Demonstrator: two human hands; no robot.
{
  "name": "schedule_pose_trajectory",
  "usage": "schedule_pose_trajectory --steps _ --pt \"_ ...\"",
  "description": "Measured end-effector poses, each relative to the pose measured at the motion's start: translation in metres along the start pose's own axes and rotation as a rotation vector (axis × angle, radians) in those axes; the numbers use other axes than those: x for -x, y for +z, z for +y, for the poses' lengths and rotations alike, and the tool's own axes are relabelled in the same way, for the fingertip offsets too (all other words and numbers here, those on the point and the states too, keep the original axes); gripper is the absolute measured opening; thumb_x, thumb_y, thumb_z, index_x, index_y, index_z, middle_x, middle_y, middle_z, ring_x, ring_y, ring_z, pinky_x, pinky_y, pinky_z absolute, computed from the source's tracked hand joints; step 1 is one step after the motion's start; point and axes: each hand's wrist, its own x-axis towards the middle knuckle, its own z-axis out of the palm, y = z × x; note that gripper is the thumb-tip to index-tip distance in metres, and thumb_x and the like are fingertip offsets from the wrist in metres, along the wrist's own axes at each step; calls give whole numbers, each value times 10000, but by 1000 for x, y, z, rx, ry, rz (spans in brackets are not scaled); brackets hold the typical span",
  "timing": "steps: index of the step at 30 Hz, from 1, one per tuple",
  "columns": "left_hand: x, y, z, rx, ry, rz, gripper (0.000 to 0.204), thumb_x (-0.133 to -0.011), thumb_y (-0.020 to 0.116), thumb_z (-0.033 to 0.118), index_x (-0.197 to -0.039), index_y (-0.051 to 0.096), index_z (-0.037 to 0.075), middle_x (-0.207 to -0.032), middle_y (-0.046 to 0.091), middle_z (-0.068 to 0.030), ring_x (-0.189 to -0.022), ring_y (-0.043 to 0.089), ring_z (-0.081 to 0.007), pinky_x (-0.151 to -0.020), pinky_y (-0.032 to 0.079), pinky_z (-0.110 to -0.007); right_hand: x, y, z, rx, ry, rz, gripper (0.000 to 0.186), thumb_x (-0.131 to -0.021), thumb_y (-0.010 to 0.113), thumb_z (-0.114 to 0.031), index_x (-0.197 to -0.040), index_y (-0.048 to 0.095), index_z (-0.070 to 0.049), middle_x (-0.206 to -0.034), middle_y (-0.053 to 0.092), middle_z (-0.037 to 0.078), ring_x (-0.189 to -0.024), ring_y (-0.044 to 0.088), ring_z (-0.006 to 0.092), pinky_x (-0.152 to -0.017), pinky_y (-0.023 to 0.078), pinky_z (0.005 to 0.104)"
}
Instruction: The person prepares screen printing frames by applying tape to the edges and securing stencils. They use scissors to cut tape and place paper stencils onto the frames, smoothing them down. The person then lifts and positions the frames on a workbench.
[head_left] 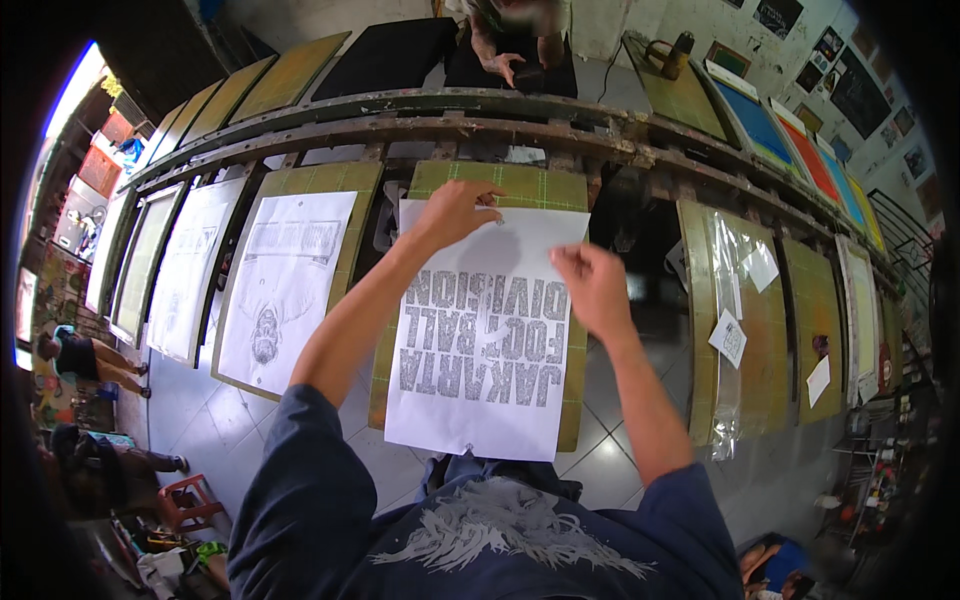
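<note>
A white paper sheet with large dark block lettering, upside down to me, lies on a yellow-green gridded board. My left hand is over the sheet's far edge, thumb and fingers apart, near a small printed mark. Just above the sheet's right edge, my right hand is closed with its fingertips drawn together and slightly blurred. Whether something small is pinched there cannot be made out. The near end of the paper hangs past the board toward my body.
Left, another board carries a printed sheet with an insect-like drawing. Right, a board holds clear plastic film and small paper pieces. Long metal rails run behind. Across them, another person's hands are over a black board.
</note>
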Motion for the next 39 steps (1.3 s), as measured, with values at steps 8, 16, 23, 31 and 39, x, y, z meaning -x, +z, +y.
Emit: schedule_pose_trajectory --steps 8,16,23,31,39 --pt "23 -17 28 49 -23 134 769 -793 822 193 -1491 504 140 -987 782 -112 -1008 725 -308 -934 528 -400 -142 18 -17 344 -177 -287 220 -922 737 -245 -987 783 -40 -791 752 107 -706 696 162 -701 535 332" --pt "22 -16 19 216 38 209 902 -746 869 98 -1538 440 153 -1033 699 -122 -891 686 -261 -889 536 -374 -157 40 6 297 -99 -362 205 -902 741 -261 -940 786 -65 -778 741 123 -723 702 210 -723 534 368" --pt "22 -15 18 209 107 279 934 -737 891 112 -1543 426 184 -1202 546 -102 -855 615 -203 -845 544 -340 -155 41 7 379 -103 -398 205 -893 750 -244 -952 777 -50 -851 755 143 -790 721 289 -759 541 382" --pt "22 -13 13 194 94 282 929 -733 894 115 -1539 438 192 -1254 550 -107 -834 615 -191 -852 545 -337 -151 30 -5 268 -61 -531 224 -957 731 -175 -1015 739 41 -901 749 74 -812 613 94 -788 506 306" --pt "22 -14 17 257 24 215 1044 -750 877 100 -1615 301 198 -1142 722 -122 -897 697 -239 -925 537 -371 -146 24 -18 241 0 -661 228 -914 734 -171 -1072 764 -9 -948 771 84 -836 671 149 -821 521 324"
